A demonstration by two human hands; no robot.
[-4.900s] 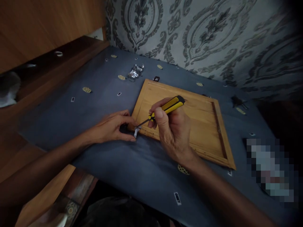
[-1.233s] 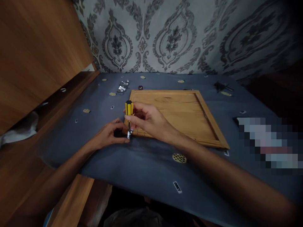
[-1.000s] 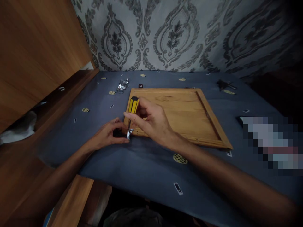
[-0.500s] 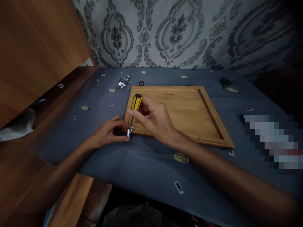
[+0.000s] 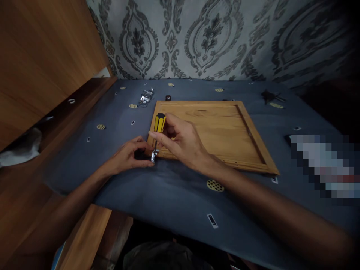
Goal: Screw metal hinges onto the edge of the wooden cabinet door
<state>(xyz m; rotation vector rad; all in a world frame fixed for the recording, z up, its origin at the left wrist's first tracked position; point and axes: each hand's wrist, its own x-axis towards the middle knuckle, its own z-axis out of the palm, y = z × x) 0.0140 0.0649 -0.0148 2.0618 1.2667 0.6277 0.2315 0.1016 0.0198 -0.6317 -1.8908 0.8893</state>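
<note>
A framed wooden panel [image 5: 213, 131], like a cabinet door, lies flat on the blue patterned cloth. At its near left corner sits a small shiny metal hinge [image 5: 153, 156]. My left hand [image 5: 127, 156] steadies the hinge, thumb against its near end and fingers at the panel's edge. My right hand [image 5: 187, 144] grips a yellow and black screwdriver [image 5: 160, 123], thumb and fingers closed round the handle. The screwdriver stands nearly upright, its shaft reaching down to the hinge. The tip and any screw under it are too small to make out.
Several metal hinges [image 5: 146, 97] lie in a pile behind the panel's left side. A dark object [image 5: 270, 96] rests at the back right, and a blurred-out item [image 5: 323, 165] at the right. A wooden cabinet side [image 5: 47, 56] rises at left; a board [image 5: 87, 236] is below.
The screwdriver's handle has shifted slightly left and down, now more upright, with my right hand moving along. My left hand stays at the hinge.
</note>
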